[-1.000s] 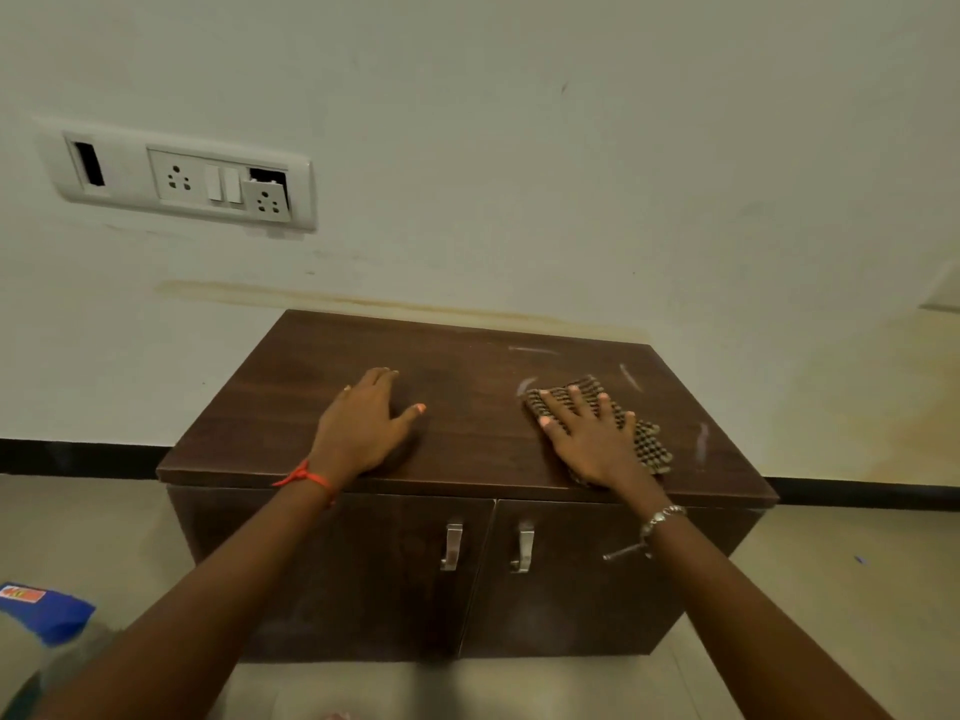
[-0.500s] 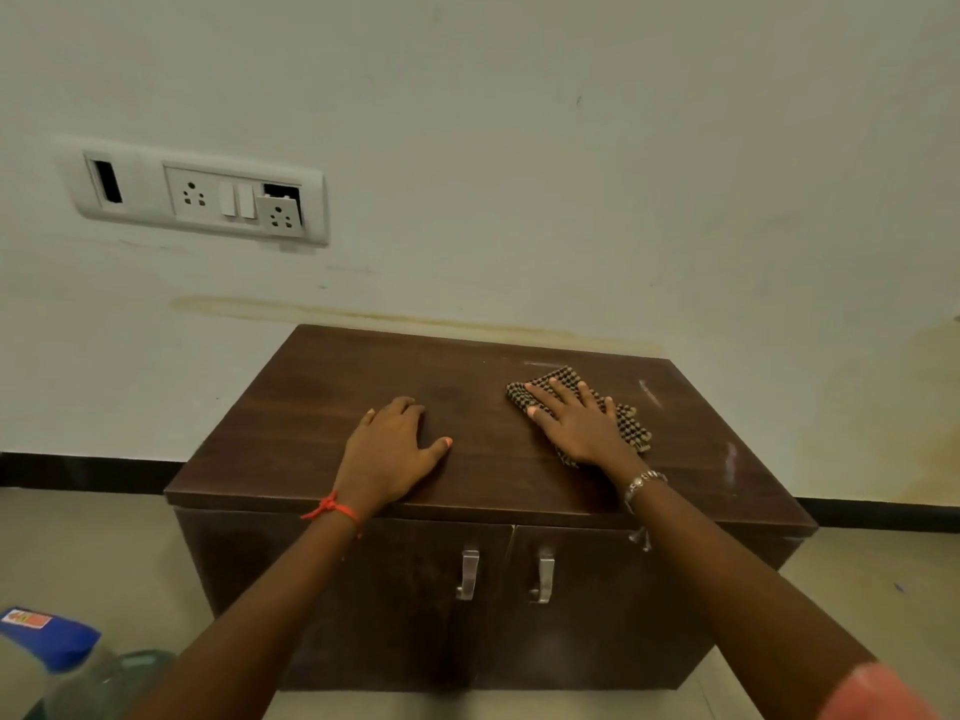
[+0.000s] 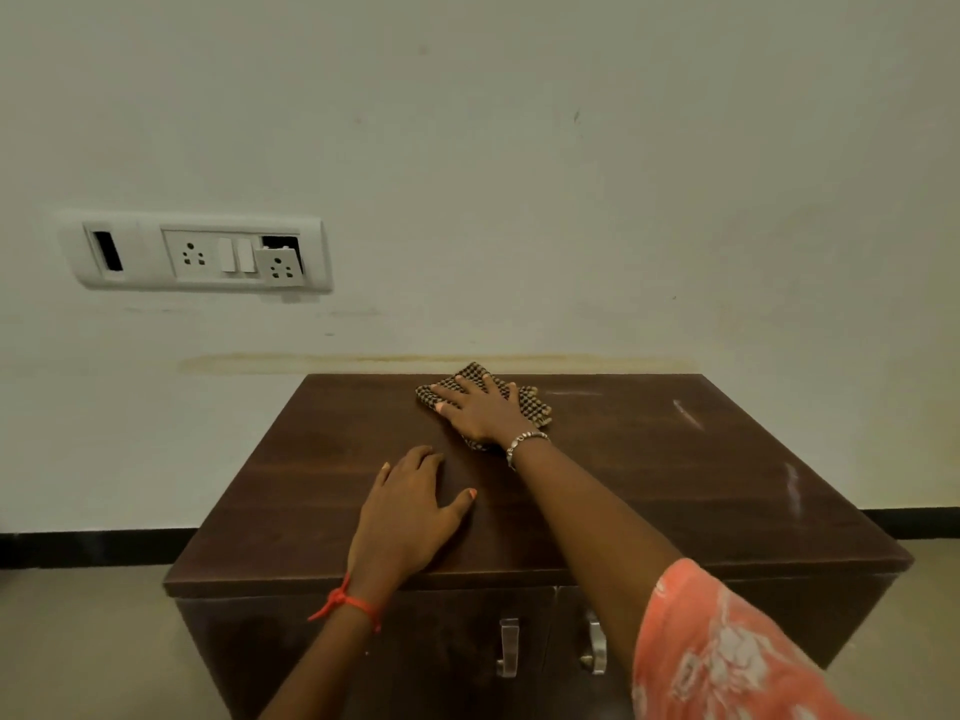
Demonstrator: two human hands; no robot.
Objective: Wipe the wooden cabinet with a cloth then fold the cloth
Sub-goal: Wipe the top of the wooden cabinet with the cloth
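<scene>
A low dark wooden cabinet [image 3: 649, 459] stands against the wall, with two doors and metal handles on its front. A brown and cream checked cloth [image 3: 535, 402] lies bunched near the back edge of the top, left of centre. My right hand [image 3: 480, 413] presses flat on the cloth with fingers spread, covering most of it. My left hand [image 3: 410, 506] rests flat on the bare top near the front edge, fingers apart, holding nothing. Pale streaks mark the right part of the top.
A white socket and switch plate [image 3: 200, 252] is on the wall, up and to the left. The wall runs directly behind the cabinet. Tiled floor lies on both sides, with a dark skirting strip along the wall.
My right hand has slid the cloth from the front right of the top toward the back edge and leftward. My left hand has stayed flat near the front edge.
</scene>
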